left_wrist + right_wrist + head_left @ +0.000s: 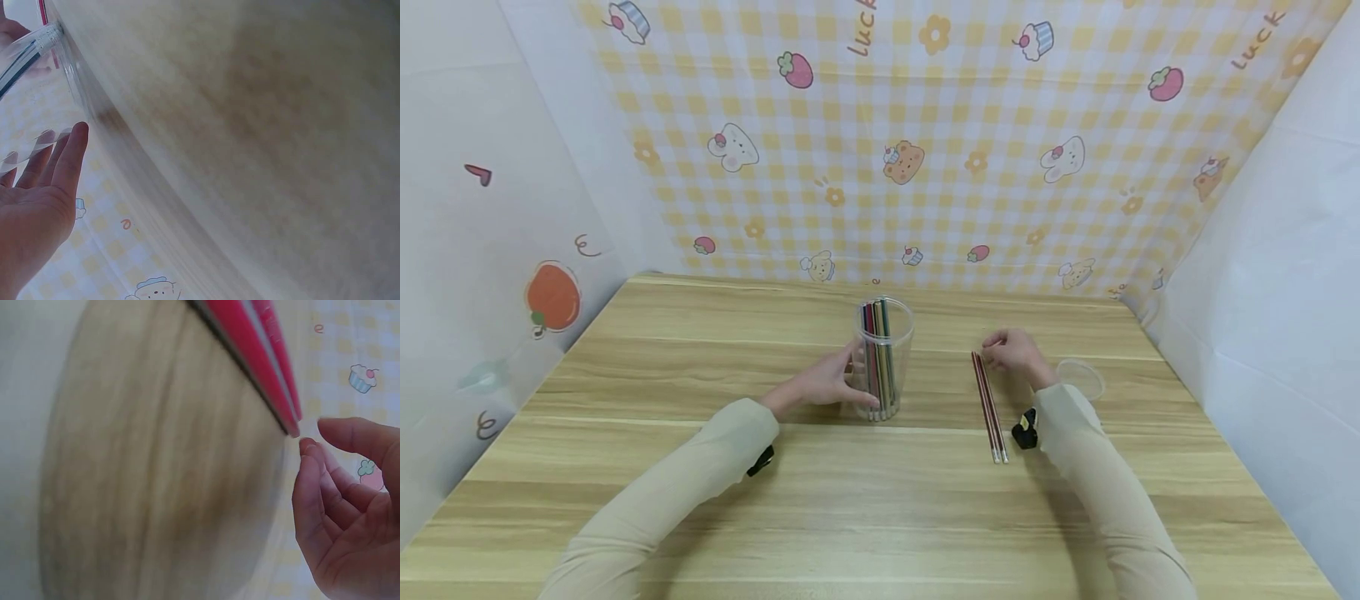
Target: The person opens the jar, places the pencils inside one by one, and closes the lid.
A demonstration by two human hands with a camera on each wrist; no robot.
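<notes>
A clear plastic cup (902, 367) stands upright on the table, with several colored pencils (878, 358) leaning inside it. My left hand (831, 379) holds the cup from its left side, thumb across the front and fingers behind. In the left wrist view, the fingers of that left hand (40, 194) lie along the cup's clear wall. Two red pencils (989, 408) lie side by side on the table to the right of the cup. Beside their far ends is my right hand (1013, 352). The right wrist view shows its fingers loosely bent, thumb apart, near the red pencils (256, 362), holding nothing.
A clear round lid (1081, 380) lies on the wooden table (850, 517), just right of my right wrist. A checked cloth (955, 108) hangs behind the table, and white sheets (1285, 275) stand at both sides. Each wrist wears a small black device (1026, 428).
</notes>
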